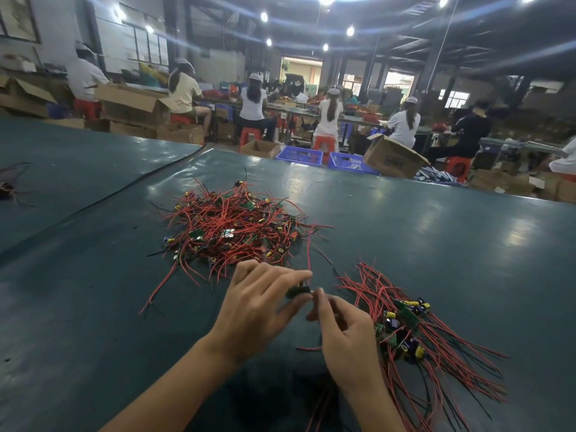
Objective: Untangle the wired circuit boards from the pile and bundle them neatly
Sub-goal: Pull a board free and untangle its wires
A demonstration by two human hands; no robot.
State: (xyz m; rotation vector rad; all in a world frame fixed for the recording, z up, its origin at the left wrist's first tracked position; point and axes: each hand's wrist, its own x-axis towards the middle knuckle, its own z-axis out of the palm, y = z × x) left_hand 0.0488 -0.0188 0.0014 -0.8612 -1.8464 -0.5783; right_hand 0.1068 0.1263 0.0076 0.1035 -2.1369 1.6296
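Observation:
A tangled pile (232, 227) of small green circuit boards with red and black wires lies in the middle of the dark green table (93, 291). To the right, a sorted bundle (405, 325) of boards lies with its wires fanned out. In front of the pile my left hand (258, 310) pinches a small dark circuit board (298, 290) between thumb and fingers. My right hand (346, 335) pinches the same piece from the right. A red wire (308, 254) runs up from the held board toward the pile. The board itself is blurred.
A few more wired boards (7, 185) lie at the table's far left edge. A seam (124, 188) crosses the table cover diagonally. Beyond the far edge stand blue crates (300, 157), cardboard boxes (392, 157) and several seated workers on red stools.

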